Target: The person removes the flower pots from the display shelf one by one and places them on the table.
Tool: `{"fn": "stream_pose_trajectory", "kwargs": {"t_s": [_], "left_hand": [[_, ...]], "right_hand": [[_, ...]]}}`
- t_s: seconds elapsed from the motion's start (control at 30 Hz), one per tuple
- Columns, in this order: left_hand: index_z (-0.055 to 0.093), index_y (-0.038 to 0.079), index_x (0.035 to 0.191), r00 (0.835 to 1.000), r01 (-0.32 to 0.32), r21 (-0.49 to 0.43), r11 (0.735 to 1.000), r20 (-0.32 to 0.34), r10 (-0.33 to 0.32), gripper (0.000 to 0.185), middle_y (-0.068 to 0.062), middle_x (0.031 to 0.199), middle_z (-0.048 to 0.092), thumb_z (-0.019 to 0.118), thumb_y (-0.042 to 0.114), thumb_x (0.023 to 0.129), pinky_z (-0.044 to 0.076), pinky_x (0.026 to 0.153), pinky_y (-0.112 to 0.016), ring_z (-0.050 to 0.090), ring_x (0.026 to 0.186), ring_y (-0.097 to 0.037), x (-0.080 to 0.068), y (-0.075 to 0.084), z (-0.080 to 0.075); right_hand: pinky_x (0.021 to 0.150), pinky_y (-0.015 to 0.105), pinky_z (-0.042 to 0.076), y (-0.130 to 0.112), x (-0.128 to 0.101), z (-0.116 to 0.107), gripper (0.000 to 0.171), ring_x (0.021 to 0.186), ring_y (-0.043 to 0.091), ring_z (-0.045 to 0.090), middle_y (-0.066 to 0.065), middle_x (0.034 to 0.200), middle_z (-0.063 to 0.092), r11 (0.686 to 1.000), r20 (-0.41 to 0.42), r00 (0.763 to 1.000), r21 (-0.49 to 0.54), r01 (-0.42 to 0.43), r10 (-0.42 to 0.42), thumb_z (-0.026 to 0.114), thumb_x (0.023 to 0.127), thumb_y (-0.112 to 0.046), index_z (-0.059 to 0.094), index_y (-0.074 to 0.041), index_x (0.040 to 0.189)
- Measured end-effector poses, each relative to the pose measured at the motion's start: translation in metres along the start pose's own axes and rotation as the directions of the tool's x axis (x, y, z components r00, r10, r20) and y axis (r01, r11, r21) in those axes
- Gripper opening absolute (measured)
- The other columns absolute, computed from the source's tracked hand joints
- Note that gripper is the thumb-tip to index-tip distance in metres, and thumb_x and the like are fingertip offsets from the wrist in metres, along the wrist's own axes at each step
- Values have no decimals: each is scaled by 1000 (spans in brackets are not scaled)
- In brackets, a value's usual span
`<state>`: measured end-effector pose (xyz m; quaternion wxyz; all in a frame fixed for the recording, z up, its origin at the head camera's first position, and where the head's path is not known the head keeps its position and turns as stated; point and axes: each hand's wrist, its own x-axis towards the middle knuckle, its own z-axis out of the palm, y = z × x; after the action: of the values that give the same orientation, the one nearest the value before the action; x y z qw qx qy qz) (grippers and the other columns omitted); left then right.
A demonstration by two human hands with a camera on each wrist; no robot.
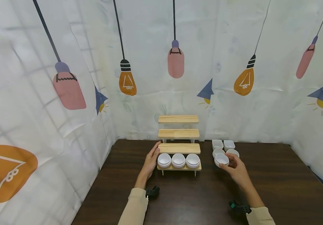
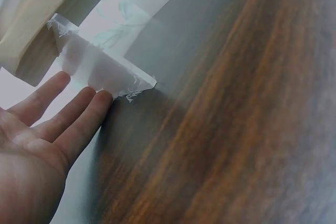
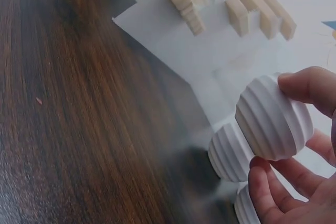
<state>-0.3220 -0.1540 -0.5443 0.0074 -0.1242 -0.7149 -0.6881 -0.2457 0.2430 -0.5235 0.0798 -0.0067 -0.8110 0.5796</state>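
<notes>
The left hand (image 1: 151,161) lies flat against the left end of the wooden tiered stand (image 1: 179,147), fingers straight and relaxed, gripping nothing; in the left wrist view its fingertips (image 2: 103,99) rest beside a pale sheet under the stand. The right hand (image 1: 236,170) reaches forward to the right of the stand, thumb and fingers curled round a white ribbed bowl (image 1: 222,159). In the right wrist view this bowl (image 3: 273,117) is tilted on its side in the grasp, thumb on its upper edge and fingers below, lifted just above other ribbed bowls (image 3: 231,150) of the same stack. Three white round bowls (image 1: 178,160) sit in a row on the stand's lowest step; the upper three steps are bare wood. Behind the held bowl, further right of the stand, stand two square white dishes (image 1: 223,144) and another round bowl (image 1: 233,152). All rests on a dark wooden table (image 1: 277,178), with the stand between the two hands.
</notes>
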Motion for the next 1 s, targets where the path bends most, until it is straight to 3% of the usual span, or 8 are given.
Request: {"fn": "stream_pose_trajectory", "kwargs": {"t_s": [0.13, 0.4, 1.0], "left_hand": [[41, 37, 156, 1000, 14, -11, 1000, -11, -14, 48, 3, 167, 33, 44, 45, 109, 23, 125, -52, 27, 155, -24, -1, 0, 0], [33, 19, 162, 1000, -1, 5, 1000, 1, 1, 58, -4, 169, 30, 42, 43, 110, 22, 125, -56, 24, 156, -30, -1, 0, -1], [39, 27, 159, 1000, 0, -35, 999, -3, 0, 51, -2, 168, 32, 42, 42, 110, 21, 125, -54, 26, 155, -26, 0, 0, 1]], "right_hand": [[76, 19, 51, 3, 1, -1, 61, 92, 2, 58, 24, 136, 56, 1000, 16, 1000, -2, -12, 12, 76, 94, -13, 47, 0, 145], [75, 18, 51, 4, -2, 1, 57, 89, 1, 59, 24, 126, 61, 1000, -12, 1000, -31, 2, -3, 79, 91, -12, 51, 2, 139], [76, 19, 51, 14, -1, 1, 58, 93, 7, 60, 27, 129, 61, 998, 19, 999, -64, -27, 29, 79, 91, -13, 51, 1, 140]]}}
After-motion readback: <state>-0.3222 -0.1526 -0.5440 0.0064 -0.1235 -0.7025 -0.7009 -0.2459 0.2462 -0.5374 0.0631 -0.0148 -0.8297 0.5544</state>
